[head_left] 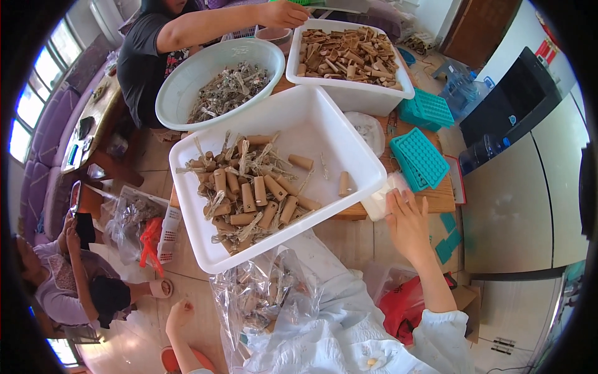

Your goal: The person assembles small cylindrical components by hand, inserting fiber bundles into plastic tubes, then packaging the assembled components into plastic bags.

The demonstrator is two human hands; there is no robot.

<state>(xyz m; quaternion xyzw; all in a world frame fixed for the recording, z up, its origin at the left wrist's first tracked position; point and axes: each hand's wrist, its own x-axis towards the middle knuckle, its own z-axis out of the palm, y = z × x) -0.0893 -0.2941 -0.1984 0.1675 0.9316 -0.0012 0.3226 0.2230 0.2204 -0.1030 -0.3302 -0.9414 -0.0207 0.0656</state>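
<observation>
In the head view, the only one, the right hand (408, 227) is stretched forward with its fingers spread and parted. Their tips are laid on or just over a white packet (379, 201), and no grip on it can be made out. The left hand (179, 315) is held low, with fingers loosely curled; whether anything is enclosed cannot be told.

Left of the right fingertips, a near white tub (336, 134) is half filled with brown cylinders (248, 197) knotted up with pale cords (217, 201). Right of the left fingers, a clear plastic bag (252, 293) is spread against the lap.

The packet could be knocked off the table (443, 198) if it were pushed nearward, since it appears to be set close to the edge. The tub could be tipped by pressure on its front, which seems to be overhung. Cords could be snagged if one cylinder were pulled from the heap.

Two rectangular tubs are counted, the far white tub (355, 96) included, with one round basin (171, 103), beyond the right fingertips. One cylinder is set apart near them; the heaped ones cannot be counted reliably.
</observation>
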